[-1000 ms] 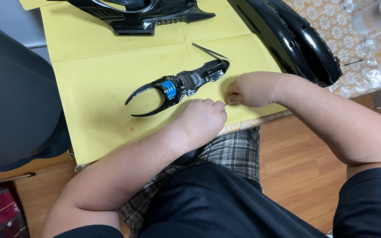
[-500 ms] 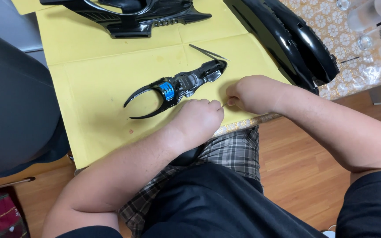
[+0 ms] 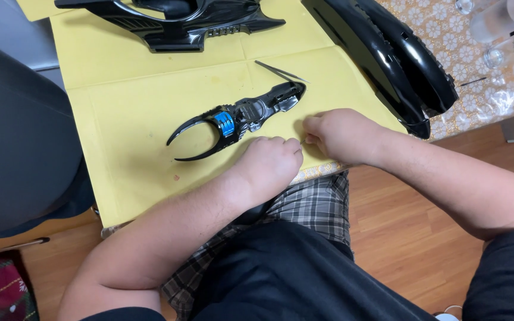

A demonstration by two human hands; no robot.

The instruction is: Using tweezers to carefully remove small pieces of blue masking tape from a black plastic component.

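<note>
1. Head view, surface: yellow paper sheets (image 3: 120, 166) are covering the surface, and a floral tablecloth (image 3: 483, 89) is showing at its right edge (wooden floor (image 3: 411, 238) below).
2. A black claw-shaped model part (image 3: 236, 122) with a blue piece is lying on the paper, tweezers (image 3: 281, 72) just beyond it, and two large black shells (image 3: 185, 21) (image 3: 400, 59) farther back.
3. The left hand (image 3: 269, 163) and right hand (image 3: 337, 135) are resting curled near the front edge, fingertips almost meeting; whether they are pinching anything, I cannot tell.
</note>
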